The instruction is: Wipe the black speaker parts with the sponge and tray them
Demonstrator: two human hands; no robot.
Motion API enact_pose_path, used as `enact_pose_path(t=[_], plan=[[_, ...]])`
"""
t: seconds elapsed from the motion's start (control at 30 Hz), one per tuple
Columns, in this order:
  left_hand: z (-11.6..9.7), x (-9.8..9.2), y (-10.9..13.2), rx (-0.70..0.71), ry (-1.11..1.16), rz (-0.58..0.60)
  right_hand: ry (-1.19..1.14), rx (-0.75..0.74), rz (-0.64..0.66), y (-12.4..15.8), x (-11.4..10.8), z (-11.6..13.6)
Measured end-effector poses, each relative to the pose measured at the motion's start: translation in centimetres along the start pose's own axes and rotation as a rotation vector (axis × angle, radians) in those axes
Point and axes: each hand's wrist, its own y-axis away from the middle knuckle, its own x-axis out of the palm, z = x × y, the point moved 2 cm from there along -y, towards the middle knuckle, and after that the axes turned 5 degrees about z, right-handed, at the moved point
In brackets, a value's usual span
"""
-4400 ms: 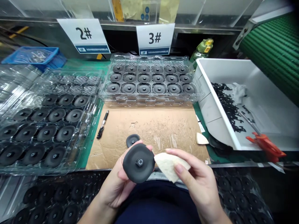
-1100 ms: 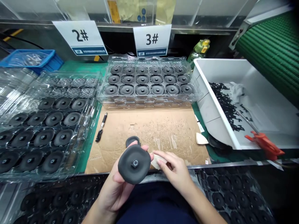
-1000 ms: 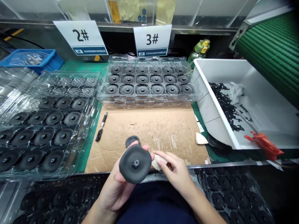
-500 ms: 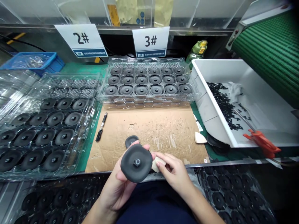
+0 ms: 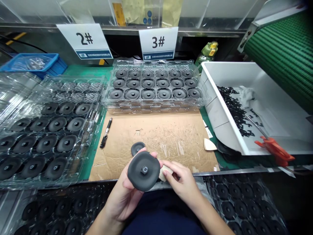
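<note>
My left hand (image 5: 122, 199) holds a black rubber disc (image 5: 143, 171) with a small hub in its middle, above my lap at the bench's front edge. My right hand (image 5: 182, 182) is closed on a pale wedge-shaped piece (image 5: 164, 171) pressed against the disc's right rim. A second, smaller black disc (image 5: 137, 148) lies on the cardboard sheet (image 5: 158, 137) just behind my left fingers.
Clear blister trays (image 5: 154, 86) full of black discs sit behind the cardboard, more trays (image 5: 46, 130) at left. A black pen (image 5: 106, 133) lies left of the cardboard. A white bin (image 5: 256, 107) with black scraps and orange cutters (image 5: 274, 150) stands at right; another pale wedge (image 5: 209, 144) lies beside it.
Since 4.4 s ago my right hand has folded over the pale wedge and drawn it in against the disc's rim. Over the last second the disc only shifted slightly.
</note>
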Motion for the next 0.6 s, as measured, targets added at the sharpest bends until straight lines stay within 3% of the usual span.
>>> enact_pose_path(t=[0.17, 0.3, 0.37, 0.43, 0.53, 0.6], plan=[[-0.2, -0.1, 0.0, -0.016, -0.017, -0.017, 0.009, 0.018, -0.014, -0.3, -0.3, -0.1], [0.0, -0.2, -0.1, -0.005, -0.011, -0.047, -0.035, 0.031, -0.189, -0.2, -2.3, 2.0], [0.2, 0.0, -0.2, 0.019, -0.006, -0.069, -0.023, -0.052, -0.32, 0.0, -3.4, 4.4], [0.4, 0.2, -0.3, 0.017, 0.002, -0.067, 0.059, -0.276, -0.365, 0.1, -3.8, 7.2], [0.3, 0.3, -0.4, -0.01, 0.009, -0.036, 0.173, -0.598, -0.203, -0.3, -3.2, 10.3], [0.1, 0.1, -0.4, 0.044, 0.007, -0.063, 0.198, -0.608, -0.023, -1.1, -2.7, 11.1]])
